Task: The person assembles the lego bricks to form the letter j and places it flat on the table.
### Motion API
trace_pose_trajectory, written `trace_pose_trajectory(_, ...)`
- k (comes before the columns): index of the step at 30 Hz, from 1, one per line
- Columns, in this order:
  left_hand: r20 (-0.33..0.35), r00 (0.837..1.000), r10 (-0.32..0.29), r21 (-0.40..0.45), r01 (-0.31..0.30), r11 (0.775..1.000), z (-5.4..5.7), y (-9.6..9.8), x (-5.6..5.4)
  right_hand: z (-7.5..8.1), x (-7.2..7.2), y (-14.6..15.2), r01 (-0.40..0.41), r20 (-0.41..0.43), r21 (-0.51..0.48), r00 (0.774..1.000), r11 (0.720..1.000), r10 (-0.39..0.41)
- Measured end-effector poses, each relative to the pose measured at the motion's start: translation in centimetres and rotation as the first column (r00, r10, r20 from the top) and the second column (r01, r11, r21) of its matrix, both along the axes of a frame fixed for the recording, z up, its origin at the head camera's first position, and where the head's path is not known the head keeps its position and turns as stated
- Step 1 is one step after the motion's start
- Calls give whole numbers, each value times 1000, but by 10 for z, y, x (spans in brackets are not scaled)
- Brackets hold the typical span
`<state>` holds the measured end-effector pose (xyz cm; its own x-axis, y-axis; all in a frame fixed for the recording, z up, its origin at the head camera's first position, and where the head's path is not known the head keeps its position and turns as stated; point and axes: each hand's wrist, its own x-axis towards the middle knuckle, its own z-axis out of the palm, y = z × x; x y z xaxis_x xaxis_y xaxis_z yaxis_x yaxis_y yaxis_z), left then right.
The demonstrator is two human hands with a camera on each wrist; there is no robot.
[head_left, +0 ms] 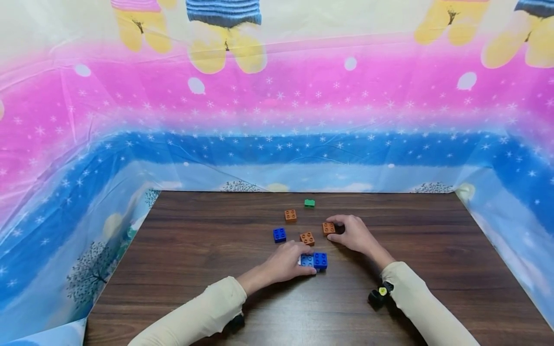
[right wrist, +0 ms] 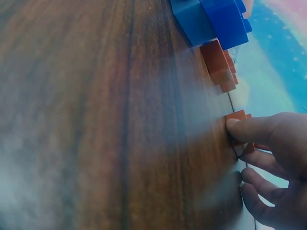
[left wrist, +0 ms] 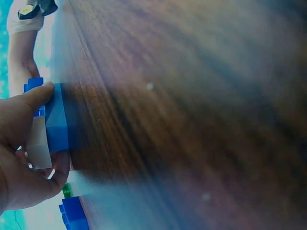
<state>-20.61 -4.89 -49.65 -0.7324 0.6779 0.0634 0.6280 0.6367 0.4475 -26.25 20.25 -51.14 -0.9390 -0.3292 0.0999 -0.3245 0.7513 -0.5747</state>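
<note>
While both forearms in cream sleeves lie on the dark wooden table (head_left: 195, 269), each hand is busy with a studded plastic brick. The left hand (head_left: 283, 263) curls its fingers and thumb round a low brick assembly (head_left: 314, 261) near the middle of the table: two blue square bricks side by side, each with four round studs on top, the left one paler, and a white piece just showing beneath the fingers. In the left wrist view the thumb presses on the blue edge of that assembly (left wrist: 56, 122), and the white part sits against the palm. The right hand (head_left: 354, 233) lies a little farther back and to the right, its fingertips pinching a small brown brick (head_left: 328, 228), square with four studs, which rests flat on the wood; the right wrist view shows the thumb tip on the brown brick's edge (right wrist: 236, 116) with the other fingers loosely bent below. Between the two hands lies another brown brick (head_left: 307, 238), tilted at an angle. To its left stands a single blue brick (head_left: 279, 234), behind that an orange brick (head_left: 290, 215), and farthest back a small green brick (head_left: 309, 203), all apart from one another. A bright printed plastic sheet (head_left: 277, 120) in pink and blue walls the table.
</note>
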Motion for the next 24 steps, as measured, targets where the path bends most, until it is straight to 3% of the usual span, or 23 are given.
trace_pose_trajectory(11, 7, 1000, 7, 5, -7, 1000, -2, 0, 1, 2, 1, 2, 14, -8, 22, 1000, 1000, -14)
trace_pose_trajectory(24, 24, 1000, 10, 28, -10, 1000, -3, -1, 0, 20, 13, -1, 22, 11, -15, 1000, 1000, -22)
